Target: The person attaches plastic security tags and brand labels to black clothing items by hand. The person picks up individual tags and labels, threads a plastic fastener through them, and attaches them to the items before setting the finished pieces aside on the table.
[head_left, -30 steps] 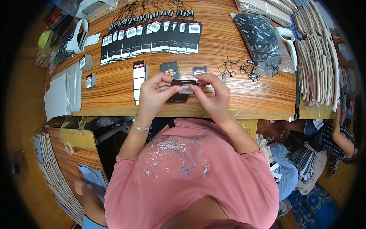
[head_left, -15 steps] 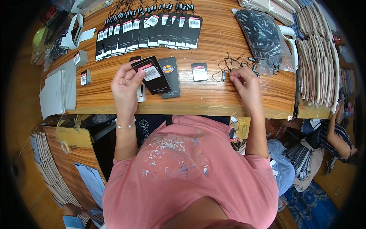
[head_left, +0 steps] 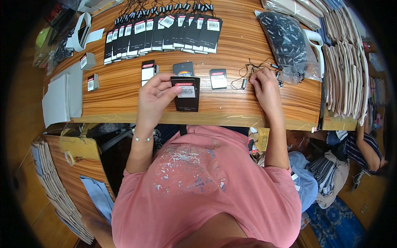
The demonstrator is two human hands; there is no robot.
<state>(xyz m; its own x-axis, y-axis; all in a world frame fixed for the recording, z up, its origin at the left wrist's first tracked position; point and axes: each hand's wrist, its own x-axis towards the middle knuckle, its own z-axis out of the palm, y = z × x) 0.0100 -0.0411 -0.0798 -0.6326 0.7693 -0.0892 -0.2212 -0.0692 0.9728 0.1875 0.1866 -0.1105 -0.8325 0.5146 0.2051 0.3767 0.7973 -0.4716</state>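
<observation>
The left hand (head_left: 154, 96) pinches a black tag (head_left: 186, 94) in its fingers above the tabletop (head_left: 231, 105) edge; the right hand's (head_left: 264, 84) fingers grasp the cords (head_left: 253, 71) beside it.

Black hang tag (head_left: 185, 94) with white-and-red label, striped brown wooden table (head_left: 124, 89), pink shirt (head_left: 206, 186).
</observation>
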